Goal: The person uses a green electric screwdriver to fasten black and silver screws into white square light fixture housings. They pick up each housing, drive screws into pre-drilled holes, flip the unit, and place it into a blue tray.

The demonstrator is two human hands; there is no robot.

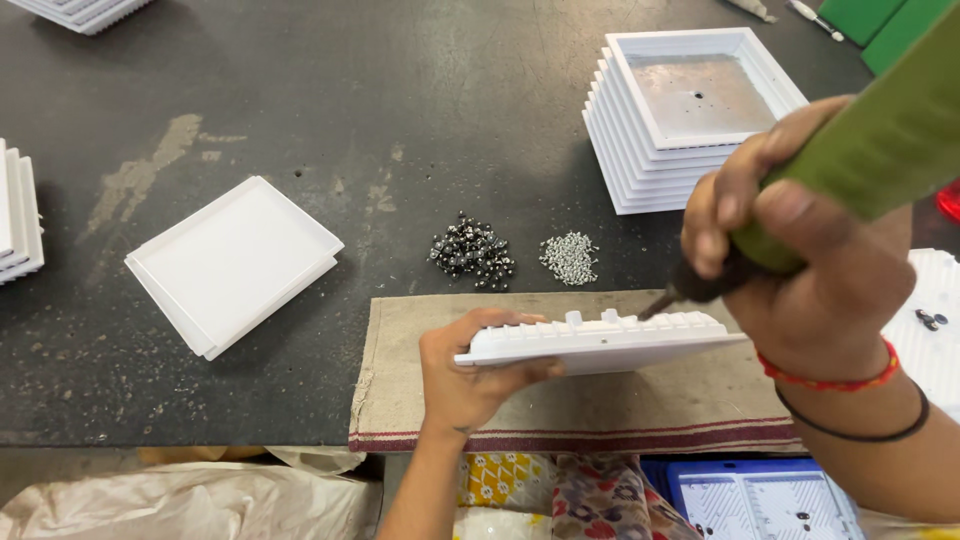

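Above the cloth mat (560, 420) at the bench's near edge, a light, stiff white plastic frame (600, 342) is pinched at its left end by the left hand (470, 375), while a green-handled screwdriver (850, 165) is fist-gripped in the right hand (800, 250), tip on its ribs.

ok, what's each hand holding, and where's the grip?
Left hand holds the white finned panel by its left end, tilted up on edge. Right hand is wrapped around the green-handled screwdriver low on the handle, tip at the panel's top edge.
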